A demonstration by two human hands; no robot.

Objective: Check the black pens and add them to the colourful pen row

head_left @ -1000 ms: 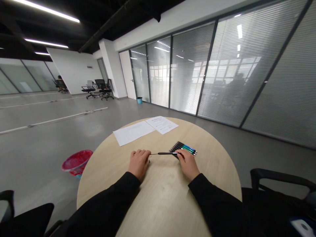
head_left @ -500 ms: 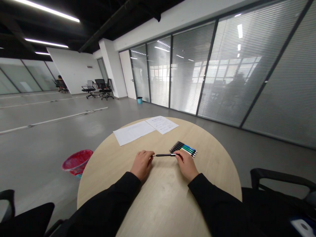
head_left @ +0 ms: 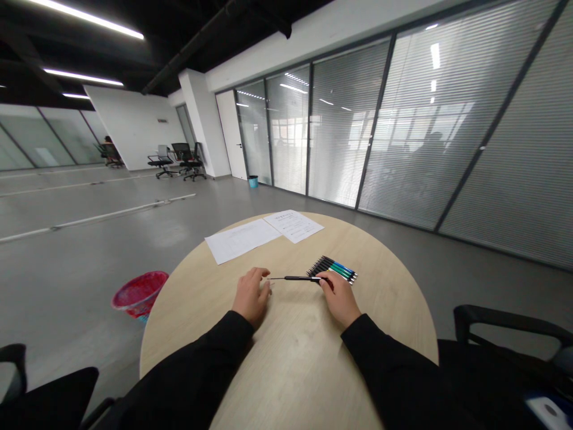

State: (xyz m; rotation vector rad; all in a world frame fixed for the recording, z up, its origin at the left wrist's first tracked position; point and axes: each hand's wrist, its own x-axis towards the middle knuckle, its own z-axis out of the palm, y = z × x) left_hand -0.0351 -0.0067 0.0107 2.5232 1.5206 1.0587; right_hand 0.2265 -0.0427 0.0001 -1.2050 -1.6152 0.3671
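A black pen (head_left: pixel 301 278) lies level just above the round wooden table, a thin dark rod sticking out of its left end. My right hand (head_left: pixel 338 297) pinches the pen's right end between thumb and fingers. Beside the rod's tip is my left hand (head_left: pixel 251 297), its thumb and forefinger spread apart around it. Whether the left fingertips touch the rod is too small to tell. Behind my right hand a row of pens (head_left: pixel 339 266) lies side by side, with black, blue and green barrels; my right hand partly covers it.
Two printed sheets of paper (head_left: pixel 244 240) lie at the far side of the table (head_left: pixel 286 364). A red-lined waste basket (head_left: pixel 140 292) stands on the floor to the left. Black chairs flank me, one armrest (head_left: pixel 510 322) close to the table's right edge.
My left hand has moved left and its fingers have spread from a pinch. More of the thin rod shows at the pen's left end. My right hand keeps its hold.
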